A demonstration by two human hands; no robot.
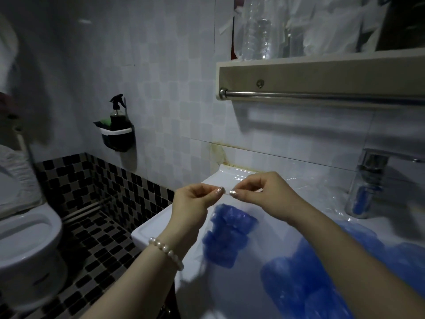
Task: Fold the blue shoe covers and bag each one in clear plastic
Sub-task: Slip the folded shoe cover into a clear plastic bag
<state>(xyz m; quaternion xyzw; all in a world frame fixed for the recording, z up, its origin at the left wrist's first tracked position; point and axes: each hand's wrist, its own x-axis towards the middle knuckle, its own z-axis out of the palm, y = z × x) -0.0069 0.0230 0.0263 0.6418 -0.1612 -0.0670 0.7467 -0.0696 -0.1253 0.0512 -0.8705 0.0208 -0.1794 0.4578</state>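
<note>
We judged the work to be somewhere in its middle, with one cover at the bagging step and more waiting. We held a thin clear plastic bag point(226, 217) up over the left part of the white ceramic washbasin point(147, 229), our left hand point(193, 203) pinching its top edge on one side and our right hand point(264, 194) pinching it on the other, thumbs and forefingers nearly meeting at the mouth, so both grips were closed on the film and neither was free. Inside the bag hung a folded, crinkled blue plastic shoe cover point(226, 238), which told us that this piece had been folded and slipped in. Whether the mouth was being opened, pressed shut or sealed we could not tell. The bag's long axis ran roughly up and down, mouth uppermost at our fingers and the bottom tilting a little toward us and to the left, the blue bundle lying along that same line. To the right, in the basin, lay a loose heap of blue shoe covers point(305, 279) not yet bagged. More clear plastic film point(322, 189) lay on the rim beside the chrome tap point(365, 180).
</note>
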